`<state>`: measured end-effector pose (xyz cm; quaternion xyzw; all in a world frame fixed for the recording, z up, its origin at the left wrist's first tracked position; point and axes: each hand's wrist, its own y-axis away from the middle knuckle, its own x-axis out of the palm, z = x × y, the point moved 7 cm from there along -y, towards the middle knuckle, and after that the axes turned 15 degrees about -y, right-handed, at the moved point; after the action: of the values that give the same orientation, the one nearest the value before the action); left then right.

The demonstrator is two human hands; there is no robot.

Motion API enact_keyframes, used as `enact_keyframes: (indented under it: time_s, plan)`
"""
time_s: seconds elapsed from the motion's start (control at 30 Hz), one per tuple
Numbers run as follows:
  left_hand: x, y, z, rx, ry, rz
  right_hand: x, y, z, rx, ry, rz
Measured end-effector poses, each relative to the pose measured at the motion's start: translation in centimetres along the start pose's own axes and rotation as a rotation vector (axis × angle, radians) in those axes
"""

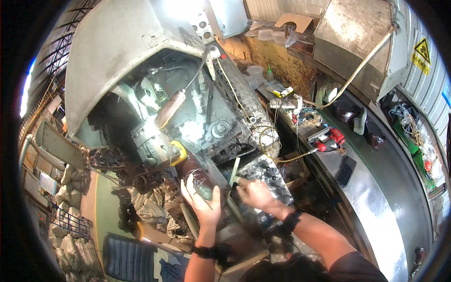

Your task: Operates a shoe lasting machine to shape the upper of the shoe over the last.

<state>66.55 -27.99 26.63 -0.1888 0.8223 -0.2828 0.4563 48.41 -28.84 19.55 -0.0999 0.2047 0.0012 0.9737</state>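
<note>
My left hand reaches toward a dark reddish-brown surface in front of the machine, thumb and fingers spread apart. Between them show thin, shiny, wire-like pieces and something greenish; I cannot make out whether the fingertips touch these. To its right, my right hand is closed around the lower part of a pale green, flat stick, which stands up tilted. Beneath and beyond that hand lies a dirty metal plate with holes. A yellow curved piece sits just above my left fingers.
At the right, a long metal bench carries a phone, a red power tool and dark bowls. A brown-handled tool hangs inside the machine. Cloth sacks and a dark seat are at the lower left.
</note>
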Motion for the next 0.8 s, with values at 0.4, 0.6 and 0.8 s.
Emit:
enact_keyframes:
  time_s: [0.4,0.6,0.8]
  plan:
    - [-0.04,-0.1,0.37,-0.017,0.031,0.001,0.23,-0.08,0.01,-0.003,0.051,-0.009]
    - [-0.18,-0.11,0.26,-0.004,0.013,-0.005,0.32,-0.04,-0.01,-0.012,0.052,-0.004]
    - [-0.2,0.0,0.61,0.001,0.063,-0.008,0.28,0.12,0.29,-0.005,0.043,0.001]
